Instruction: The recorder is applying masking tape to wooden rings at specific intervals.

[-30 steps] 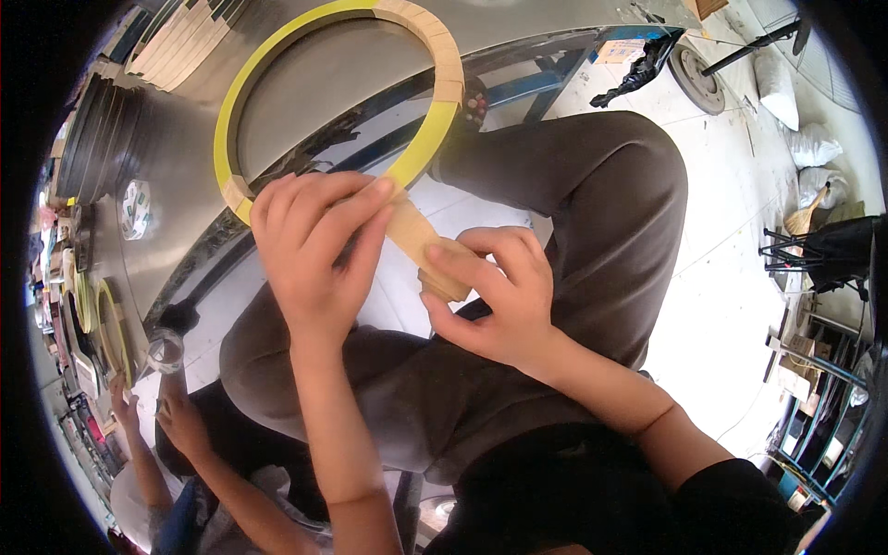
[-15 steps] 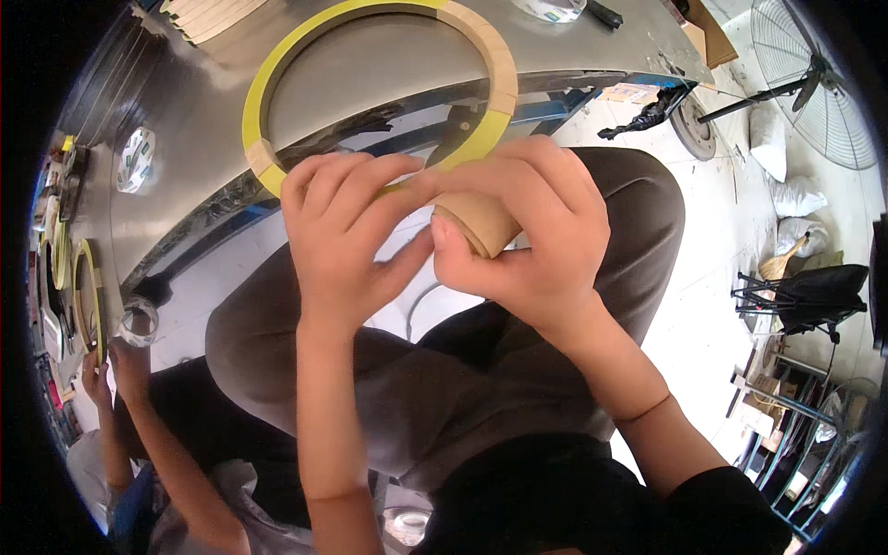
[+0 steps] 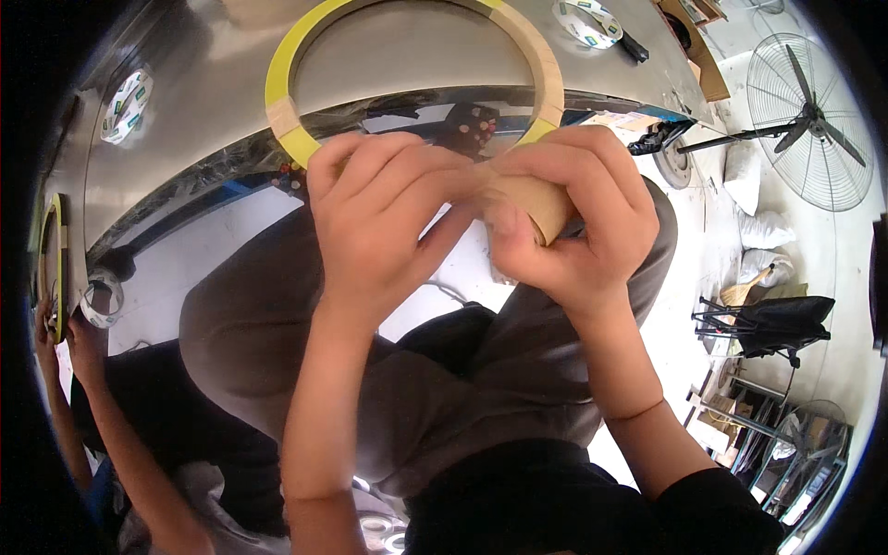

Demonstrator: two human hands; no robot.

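A large flat ring [image 3: 277, 79], yellow with a few tan sections, is held up in front of me, its far side over the table. My left hand [image 3: 388, 208] has its fingers curled over the ring's near rim, which they hide. In my right hand [image 3: 592, 217] is a roll of tan tape [image 3: 548, 203], gripped between thumb and fingers beside that rim. The fingertips of both hands meet near the roll. They are slightly blurred, and the tape's contact with the ring is hidden.
A metal table [image 3: 213, 120] spans the far side, bearing a white printed roll [image 3: 127, 106] on the left and another white roll [image 3: 587, 23] on the right. At far left, a co-worker's hands [image 3: 85, 347] hold a similar ring [image 3: 61, 222]. A fan [image 3: 809, 120] and folded black chair [image 3: 786, 324] stand right.
The view has shifted. Both my hands, the ring and the tape roll sit farther right in the picture, and the ring sits higher. My grips look the same.
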